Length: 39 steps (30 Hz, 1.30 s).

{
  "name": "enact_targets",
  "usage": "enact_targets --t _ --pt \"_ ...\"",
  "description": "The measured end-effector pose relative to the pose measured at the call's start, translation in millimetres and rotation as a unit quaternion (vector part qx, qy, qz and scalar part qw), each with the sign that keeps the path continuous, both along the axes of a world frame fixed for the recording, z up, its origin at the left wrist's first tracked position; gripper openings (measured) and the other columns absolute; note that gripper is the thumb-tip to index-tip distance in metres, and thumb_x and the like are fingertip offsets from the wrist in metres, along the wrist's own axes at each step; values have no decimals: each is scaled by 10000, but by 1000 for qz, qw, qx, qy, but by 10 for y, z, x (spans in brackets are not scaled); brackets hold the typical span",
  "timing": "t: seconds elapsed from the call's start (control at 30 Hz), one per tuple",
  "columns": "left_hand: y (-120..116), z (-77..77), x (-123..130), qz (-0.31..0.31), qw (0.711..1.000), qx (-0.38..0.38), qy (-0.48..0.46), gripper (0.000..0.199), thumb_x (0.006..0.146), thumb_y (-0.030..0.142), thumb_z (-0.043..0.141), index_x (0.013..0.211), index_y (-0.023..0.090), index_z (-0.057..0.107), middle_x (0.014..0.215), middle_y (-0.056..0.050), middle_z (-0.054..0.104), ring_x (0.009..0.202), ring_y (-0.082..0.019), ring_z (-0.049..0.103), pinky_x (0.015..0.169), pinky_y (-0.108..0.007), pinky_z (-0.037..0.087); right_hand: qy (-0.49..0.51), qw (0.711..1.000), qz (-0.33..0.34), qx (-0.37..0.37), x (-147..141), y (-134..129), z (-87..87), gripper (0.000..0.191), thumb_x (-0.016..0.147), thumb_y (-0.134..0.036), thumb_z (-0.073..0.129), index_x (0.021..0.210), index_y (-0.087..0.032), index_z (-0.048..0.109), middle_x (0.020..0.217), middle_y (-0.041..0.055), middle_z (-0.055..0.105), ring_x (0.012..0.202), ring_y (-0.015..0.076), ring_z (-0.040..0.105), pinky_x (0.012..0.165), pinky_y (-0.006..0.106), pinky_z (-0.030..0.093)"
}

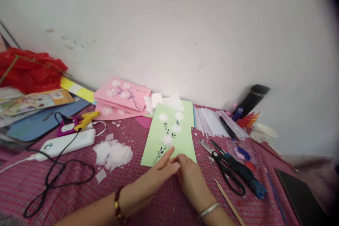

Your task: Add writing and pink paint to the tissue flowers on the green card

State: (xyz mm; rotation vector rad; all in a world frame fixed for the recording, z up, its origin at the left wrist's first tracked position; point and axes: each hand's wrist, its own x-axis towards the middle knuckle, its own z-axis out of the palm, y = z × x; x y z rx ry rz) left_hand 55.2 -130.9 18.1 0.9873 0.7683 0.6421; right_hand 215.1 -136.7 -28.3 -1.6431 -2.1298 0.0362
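Meeting over the near edge of the green card point(182, 152), my left hand point(161, 167) and right hand point(189, 176) touch at the fingertips. My left fingers are held out fairly straight, the index a little raised; my right fingers curl inward, and I cannot tell whether they pinch anything. The card lies on the bench point(119, 194), just beyond my hands, with four white fluffy flowers point(167, 140) on dark-leaved stems. White squares point(113, 153) are heaped to its left, scissors point(229, 171) to its right. Pink cards point(122, 93) lie farther off, by the wall.
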Motion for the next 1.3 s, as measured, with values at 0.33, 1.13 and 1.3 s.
enact_targets --t 0.33,1.13,1.3 --pt "-118 -118 73 37 984 -66 -162 929 857 390 625 1548 123 66 1588 -165 247 1466 -232 223 1223 -401 105 -11 992 -17 122 -19 23 -23 203 827 -29 501 756 -212 445 633 -16 545 511 157 544 495 267 317" --pt "-326 -134 83 -72 593 801 34 204 931 193 500 1093 97 577 572 31 509 523 -143 449 512 -297 390 651 740 -7 -171 157 64 193 203 872 -404 581 891 -208 531 473 -120 349 359 77 327 390 201 310" --pt "-371 -138 60 -117 550 824 65 279 940 366 550 750 168 602 560 37 493 510 -118 441 470 -291 296 654 738 17 -163 296 -261 585 120 882 -320 606 890 -214 551 523 -93 399 451 91 406 496 222 394"
